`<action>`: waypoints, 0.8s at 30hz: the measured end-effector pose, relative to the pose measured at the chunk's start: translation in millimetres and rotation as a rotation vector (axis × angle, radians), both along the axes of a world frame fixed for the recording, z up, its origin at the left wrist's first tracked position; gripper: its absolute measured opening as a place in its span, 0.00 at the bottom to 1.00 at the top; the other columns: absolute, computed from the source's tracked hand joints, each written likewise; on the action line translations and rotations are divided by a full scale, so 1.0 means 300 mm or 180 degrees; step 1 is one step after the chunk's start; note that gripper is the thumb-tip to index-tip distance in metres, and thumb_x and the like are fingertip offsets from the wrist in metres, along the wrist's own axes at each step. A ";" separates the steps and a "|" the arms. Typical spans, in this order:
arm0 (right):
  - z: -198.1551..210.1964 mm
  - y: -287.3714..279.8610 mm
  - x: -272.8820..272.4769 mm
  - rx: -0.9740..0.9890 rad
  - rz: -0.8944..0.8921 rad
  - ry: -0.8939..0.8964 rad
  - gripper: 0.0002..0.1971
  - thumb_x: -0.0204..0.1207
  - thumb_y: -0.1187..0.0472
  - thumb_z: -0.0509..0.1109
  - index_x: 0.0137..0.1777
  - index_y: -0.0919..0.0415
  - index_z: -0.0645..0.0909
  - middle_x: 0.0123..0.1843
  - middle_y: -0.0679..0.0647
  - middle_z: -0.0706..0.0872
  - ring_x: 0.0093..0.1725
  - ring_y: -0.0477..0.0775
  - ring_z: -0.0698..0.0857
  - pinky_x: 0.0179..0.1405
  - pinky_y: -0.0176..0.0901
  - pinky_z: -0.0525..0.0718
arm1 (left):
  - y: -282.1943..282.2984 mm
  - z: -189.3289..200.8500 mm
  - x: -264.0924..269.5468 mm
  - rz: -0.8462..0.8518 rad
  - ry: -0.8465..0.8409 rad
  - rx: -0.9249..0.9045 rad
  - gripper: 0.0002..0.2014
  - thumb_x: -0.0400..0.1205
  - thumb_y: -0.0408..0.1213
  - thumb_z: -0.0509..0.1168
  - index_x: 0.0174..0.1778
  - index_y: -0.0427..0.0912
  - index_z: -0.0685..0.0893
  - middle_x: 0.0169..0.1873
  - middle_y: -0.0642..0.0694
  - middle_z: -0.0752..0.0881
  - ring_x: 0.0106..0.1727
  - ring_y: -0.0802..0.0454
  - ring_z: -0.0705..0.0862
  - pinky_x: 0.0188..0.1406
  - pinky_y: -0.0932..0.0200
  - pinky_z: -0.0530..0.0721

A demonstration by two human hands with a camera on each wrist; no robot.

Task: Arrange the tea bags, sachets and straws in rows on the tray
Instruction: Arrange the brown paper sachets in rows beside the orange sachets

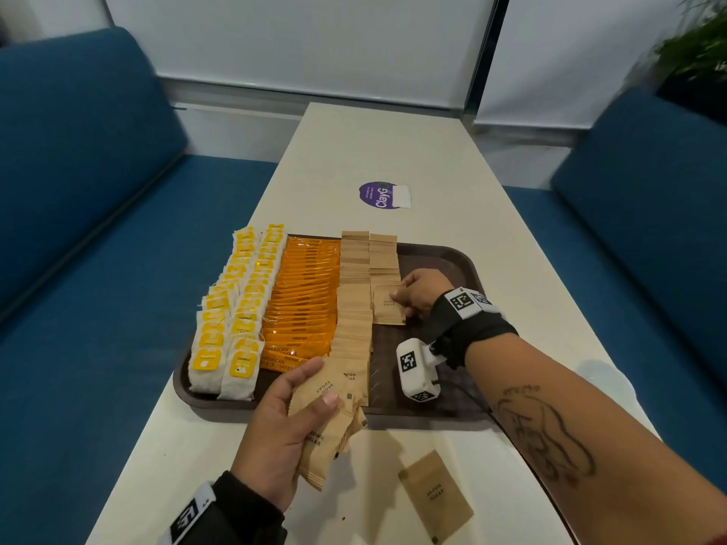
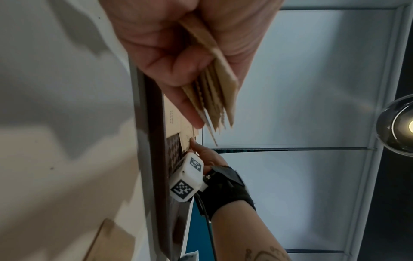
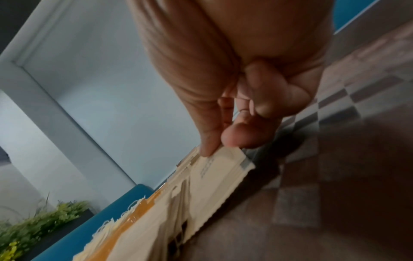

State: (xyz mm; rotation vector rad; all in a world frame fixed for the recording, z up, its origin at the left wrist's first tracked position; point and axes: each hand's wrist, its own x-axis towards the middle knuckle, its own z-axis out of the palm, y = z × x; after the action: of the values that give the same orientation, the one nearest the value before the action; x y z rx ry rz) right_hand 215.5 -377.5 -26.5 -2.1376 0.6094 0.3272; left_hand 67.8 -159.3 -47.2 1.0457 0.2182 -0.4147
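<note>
We count one tray (image 1: 452, 257), two tea-bag rows (image 1: 232, 308), one orange sachet row (image 1: 303, 300), two brown-sugar rows (image 1: 356, 293), and one loose sachet (image 1: 434, 495).

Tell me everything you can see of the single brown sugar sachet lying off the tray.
The loose sachet is a flat kraft-brown paper packet printed "BROWN SUGAR" in dark letters, with a small dark mark near one corner. It looks sealed and uncrumpled. It lies flat and askew on the pale table, just in front of the brown tray, touched by neither hand and apart from the other sachets.
</note>
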 end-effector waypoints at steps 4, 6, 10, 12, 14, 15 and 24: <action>-0.025 0.011 0.044 -0.0280 -0.0052 0.0185 0.11 0.73 0.59 0.76 0.42 0.60 0.75 0.43 0.57 0.90 0.30 0.50 0.82 0.48 0.45 0.87 | -0.006 -0.003 0.004 -0.0057 -0.0030 0.0011 0.27 0.62 0.28 0.70 0.58 0.47 0.82 0.54 0.41 0.88 0.51 0.38 0.88 0.35 0.53 0.90; -0.028 0.013 0.053 -0.0543 0.0015 0.0276 0.12 0.71 0.55 0.77 0.41 0.61 0.78 0.36 0.55 0.87 0.27 0.49 0.81 0.41 0.42 0.86 | -0.008 -0.001 0.006 -0.0086 -0.0057 0.0036 0.27 0.62 0.28 0.70 0.58 0.47 0.82 0.54 0.41 0.88 0.51 0.39 0.88 0.35 0.53 0.90; 0.027 0.015 0.009 -0.0662 0.0250 -0.0204 0.13 0.71 0.54 0.77 0.44 0.62 0.79 0.41 0.56 0.85 0.35 0.51 0.82 0.40 0.42 0.83 | -0.008 0.008 0.008 -0.0089 -0.0119 0.0063 0.27 0.62 0.28 0.70 0.58 0.48 0.82 0.55 0.43 0.87 0.53 0.39 0.87 0.37 0.52 0.90; 0.096 0.030 -0.069 -0.0361 0.0534 -0.0530 0.10 0.73 0.55 0.75 0.43 0.60 0.79 0.41 0.53 0.85 0.35 0.48 0.81 0.33 0.38 0.79 | -0.010 0.013 0.010 -0.0064 -0.0171 0.0063 0.25 0.66 0.28 0.69 0.59 0.49 0.81 0.56 0.44 0.86 0.55 0.40 0.87 0.38 0.52 0.90; 0.172 0.056 -0.178 0.0069 0.0950 -0.0663 0.09 0.72 0.56 0.76 0.41 0.57 0.78 0.36 0.49 0.83 0.31 0.45 0.78 0.28 0.35 0.75 | -0.015 0.018 0.012 -0.0011 -0.0202 -0.0005 0.20 0.72 0.28 0.66 0.59 0.49 0.81 0.56 0.45 0.86 0.55 0.41 0.87 0.40 0.52 0.90; 0.203 0.068 -0.236 0.0242 0.1153 -0.0674 0.09 0.71 0.57 0.77 0.39 0.55 0.78 0.34 0.48 0.83 0.30 0.44 0.78 0.28 0.35 0.76 | -0.018 0.019 0.011 0.0016 -0.0211 -0.0035 0.18 0.75 0.29 0.64 0.60 0.48 0.81 0.54 0.45 0.87 0.53 0.42 0.87 0.39 0.52 0.90; 0.130 0.209 -0.556 0.0195 0.1231 -0.0671 0.18 0.58 0.56 0.86 0.36 0.58 0.77 0.35 0.53 0.87 0.32 0.50 0.85 0.40 0.49 0.86 | -0.074 0.032 -0.030 0.0129 -0.0237 0.0105 0.12 0.86 0.37 0.53 0.59 0.55 0.79 0.42 0.51 0.91 0.41 0.52 0.91 0.31 0.53 0.86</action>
State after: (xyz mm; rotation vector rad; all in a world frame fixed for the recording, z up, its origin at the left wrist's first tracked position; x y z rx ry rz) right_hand 48.6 -314.7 12.6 -2.1875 0.0615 0.3188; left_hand 58.7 -181.4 -37.5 1.0855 0.1800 -0.3359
